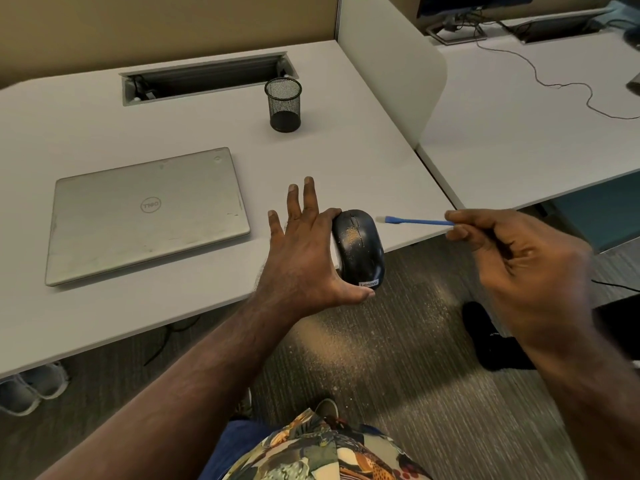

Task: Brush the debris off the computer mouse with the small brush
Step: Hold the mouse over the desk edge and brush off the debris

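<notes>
From the head camera, we saw our left hand [304, 258] hold the black plastic computer mouse [360, 251] between thumb and first finger, other fingers straight, at the white table [346, 133] edge. Tan dust sat on the mouse. Our right hand [519, 265] pinched the thin blue brush [412, 221], its white tip just beside the mouse.

An office: white desks [104, 306] split by a divider [391, 74] (cubicle-style), with a closed laptop [145, 213].
</notes>
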